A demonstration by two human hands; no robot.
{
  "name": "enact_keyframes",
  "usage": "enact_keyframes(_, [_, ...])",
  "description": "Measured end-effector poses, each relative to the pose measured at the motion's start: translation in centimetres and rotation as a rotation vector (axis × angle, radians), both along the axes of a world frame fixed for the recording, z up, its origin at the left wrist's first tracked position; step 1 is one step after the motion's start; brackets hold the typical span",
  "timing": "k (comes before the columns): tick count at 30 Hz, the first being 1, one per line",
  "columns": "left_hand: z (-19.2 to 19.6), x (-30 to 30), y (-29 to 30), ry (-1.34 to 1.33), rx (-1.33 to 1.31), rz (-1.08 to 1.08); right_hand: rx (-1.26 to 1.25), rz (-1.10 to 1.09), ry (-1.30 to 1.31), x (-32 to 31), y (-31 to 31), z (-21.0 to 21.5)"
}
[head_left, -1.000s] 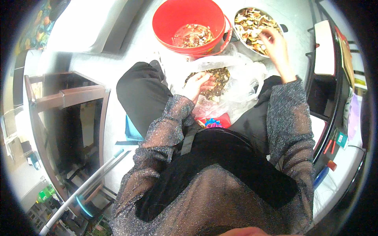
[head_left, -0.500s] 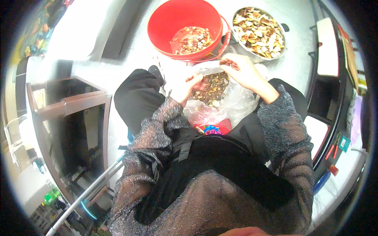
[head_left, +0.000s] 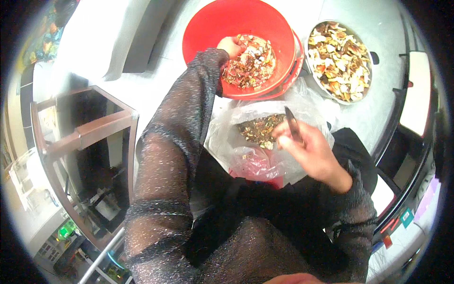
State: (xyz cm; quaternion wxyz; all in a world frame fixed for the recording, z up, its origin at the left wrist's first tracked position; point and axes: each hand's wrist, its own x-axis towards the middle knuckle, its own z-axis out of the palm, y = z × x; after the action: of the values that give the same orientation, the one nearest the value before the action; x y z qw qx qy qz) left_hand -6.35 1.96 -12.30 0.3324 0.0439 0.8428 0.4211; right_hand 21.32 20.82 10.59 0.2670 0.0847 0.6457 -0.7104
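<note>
Inside the red bucket (head_left: pixel 198 35), my left hand (head_left: pixel 231 46) is down among the loose brown and whitish pieces (head_left: pixel 253 64) at its bottom. Its fingers are curled together, and what they pinch is hard to see. My right hand (head_left: pixel 309 146) grips a small knife (head_left: pixel 292 124), its dark blade pointing up and away from me. Below that hand, a clear plastic bag (head_left: pixel 222 128) lies spread open between my legs, with dark, crumbly scraps (head_left: pixel 259 128) inside. To the bucket's right stands an oval metal pan (head_left: pixel 308 59) full of brown and cream cut pieces (head_left: pixel 339 61) resembling mushroom slices.
A brown-framed piece of furniture (head_left: pixel 101 125) stands close on my left, with a pale metal rail (head_left: pixel 101 258) below it. On the right runs a black-edged unit (head_left: pixel 397 113) with a white panel (head_left: pixel 416 94). The floor (head_left: pixel 331 10) is pale.
My left hand has gone from above the bag into the bucket. My right hand has drawn back toward me, and the knife in it now shows. Bucket, bag and pan sit farther right in view.
</note>
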Motion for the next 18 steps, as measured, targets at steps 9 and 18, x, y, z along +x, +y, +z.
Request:
enact_keyframes(9, [-14.3, -1.3, 4.5, 0.207, -0.326, -0.150, -0.058, -0.054, -0.270, -4.4, 3.6, 2.0])
enact_keyframes(18, [-18.2, -1.2, 5.6, 0.344, -0.462, -0.193, -0.093, -0.080, -0.275, -6.2, 4.6, 0.5])
